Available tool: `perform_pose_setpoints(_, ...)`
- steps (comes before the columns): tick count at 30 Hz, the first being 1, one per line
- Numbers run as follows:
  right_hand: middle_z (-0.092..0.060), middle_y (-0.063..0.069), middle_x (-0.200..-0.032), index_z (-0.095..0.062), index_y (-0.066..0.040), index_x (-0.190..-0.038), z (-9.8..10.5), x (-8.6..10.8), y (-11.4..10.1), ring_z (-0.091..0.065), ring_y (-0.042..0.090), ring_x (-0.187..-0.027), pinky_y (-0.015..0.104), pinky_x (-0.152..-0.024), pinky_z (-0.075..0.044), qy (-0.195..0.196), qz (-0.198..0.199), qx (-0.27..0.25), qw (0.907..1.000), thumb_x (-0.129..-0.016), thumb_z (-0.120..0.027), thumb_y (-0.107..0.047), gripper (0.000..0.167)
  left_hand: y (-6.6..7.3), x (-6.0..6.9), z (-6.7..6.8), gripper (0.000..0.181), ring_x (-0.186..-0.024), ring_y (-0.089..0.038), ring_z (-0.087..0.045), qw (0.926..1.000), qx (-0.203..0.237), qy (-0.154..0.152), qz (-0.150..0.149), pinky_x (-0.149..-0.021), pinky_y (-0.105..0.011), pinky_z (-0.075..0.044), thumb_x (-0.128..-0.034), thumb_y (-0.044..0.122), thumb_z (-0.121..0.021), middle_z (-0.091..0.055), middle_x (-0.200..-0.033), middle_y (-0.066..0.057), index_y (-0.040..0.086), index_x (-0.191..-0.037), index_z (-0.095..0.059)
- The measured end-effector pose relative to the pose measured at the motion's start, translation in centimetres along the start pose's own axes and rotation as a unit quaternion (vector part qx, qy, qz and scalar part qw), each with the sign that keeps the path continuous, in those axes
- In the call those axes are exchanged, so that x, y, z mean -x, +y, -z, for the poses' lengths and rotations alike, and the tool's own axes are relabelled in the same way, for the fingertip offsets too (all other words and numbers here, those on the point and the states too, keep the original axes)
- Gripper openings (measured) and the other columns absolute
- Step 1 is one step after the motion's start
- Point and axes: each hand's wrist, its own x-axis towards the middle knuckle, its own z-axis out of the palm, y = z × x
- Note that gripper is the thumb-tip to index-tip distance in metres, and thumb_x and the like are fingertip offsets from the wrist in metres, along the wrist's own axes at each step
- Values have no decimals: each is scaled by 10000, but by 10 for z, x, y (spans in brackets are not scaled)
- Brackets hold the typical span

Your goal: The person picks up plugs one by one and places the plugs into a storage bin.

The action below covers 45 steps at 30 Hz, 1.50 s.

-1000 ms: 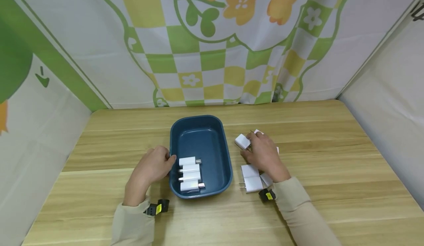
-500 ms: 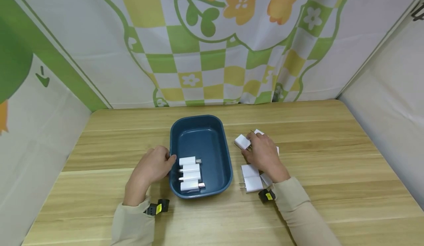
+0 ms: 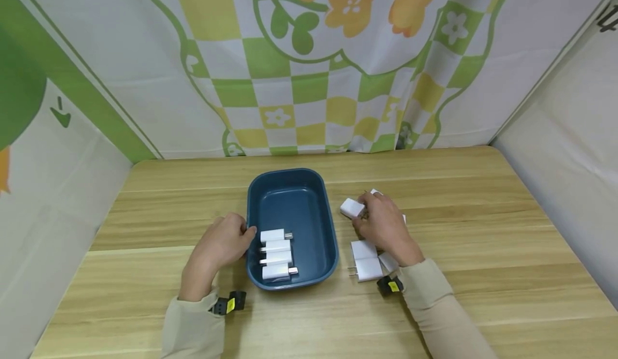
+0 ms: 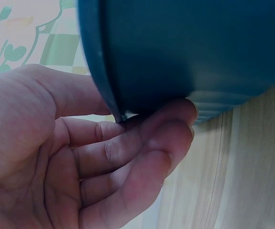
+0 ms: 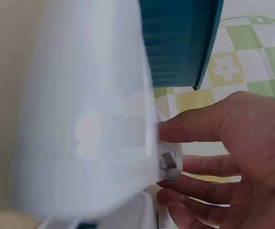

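My left hand [image 3: 219,246] grips the left rim of a dark blue plastic bin [image 3: 317,209]; in the left wrist view its fingers [image 4: 149,176] curl under the bin's rim, the thumb partly hidden behind the wall. Inside the bin, several white charger plugs [image 3: 278,258] lie in a row at the near left. To the right of the bin, my right hand [image 3: 383,225] pinches another white charger plug [image 3: 352,208] between thumb and fingers. Its metal prongs [image 5: 168,161] show in the right wrist view, pointing towards the palm.
More white chargers lie around the right hand: a pair [image 3: 367,261] side by side, one [image 3: 388,262] by the wrist, one [image 3: 376,191] beyond the fingers. A big blurred white charger [image 5: 89,133] fills much of the right wrist view. A patterned curtain [image 3: 309,90] hangs behind the wooden table [image 3: 183,187].
The charger at my right fingertips has turned slightly and shifted a little to the left. My left hand keeps its hold on the bin.
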Motion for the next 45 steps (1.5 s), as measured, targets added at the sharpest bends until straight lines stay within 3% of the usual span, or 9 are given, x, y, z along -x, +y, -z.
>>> perform_pose_setpoints(9, -660, 167, -1069, -628, 24, -1235, 6, 1, -4, -637, 321, -937, 485, -814, -515, 178, 137, -498, 9985, -816, -816, -133, 486, -1, 0, -1, 388, -466, -163, -468, 10000, -8, 1, 15, -461, -276, -343, -1020, 169, -559, -503, -540, -34, 68, -646, -571)
perform_pose_setpoints(14, -642, 171, -1094, -594, 35, -1272, 11, 1, -4, -636, 317, -957, 452, -826, -535, 219, 199, -1061, 9939, -814, -811, -84, 521, -1, -1, -1, 397, -463, -164, -466, 10000, -49, 5, 19, -461, -277, -343, -1021, 171, -558, -496, -536, -33, 71, -637, -558)
perform_pose_setpoints(21, -617, 183, -1090, -562, 80, -1291, 17, 1, -7, -663, 318, -953, 433, -822, -569, 270, 173, -1977, 9797, -816, -785, 13, 528, -1, -1, -1, 408, -460, -161, -461, 10000, -55, 14, 2, -460, -276, -342, -1022, 172, -560, -488, -533, -28, 79, -625, -543)
perform_pose_setpoints(29, -628, 195, -1127, -554, 69, -1296, 19, 1, -8, -650, 311, -982, 406, -857, -566, 262, 99, -2390, 9706, -830, -780, 20, 521, -1, 0, -1, 404, -462, -163, -464, 10000, -58, -1, 28, -460, -274, -342, -1023, 173, -558, -496, -538, -32, 76, -630, -551)
perform_pose_setpoints(37, -654, 209, -1135, -584, 59, -1255, 27, 1, -22, -664, 331, -1010, 415, -902, -553, 374, 162, -3157, 9480, -805, -804, 44, 501, -1, -1, -1, 386, -469, -167, -474, 10000, -18, -14, 38, -463, -273, -347, -1025, 173, -560, -511, -547, -39, 69, -653, -572)
perform_pose_setpoints(41, -676, 170, -1130, -611, 25, -1246, 35, 1, -39, -685, 299, -987, 410, -900, -557, 277, 516, -3041, 9508, -806, -816, 10, 485, -2, 0, -1, 370, -481, -174, -485, 9999, -9, -51, 89, -472, -279, -355, -1028, 174, -556, -523, -558, -46, 62, -677, -587)
perform_pose_setpoints(45, -678, 128, -1138, -622, 18, -1237, 38, -3, -56, -681, 258, -986, 433, -907, -555, -132, 778, -2840, 9556, -829, -817, -43, 457, -1, -1, -2, 374, -484, -178, -489, 9999, -17, -81, 124, -474, -280, -355, -1030, 178, -555, -526, -558, -47, 62, -675, -584)
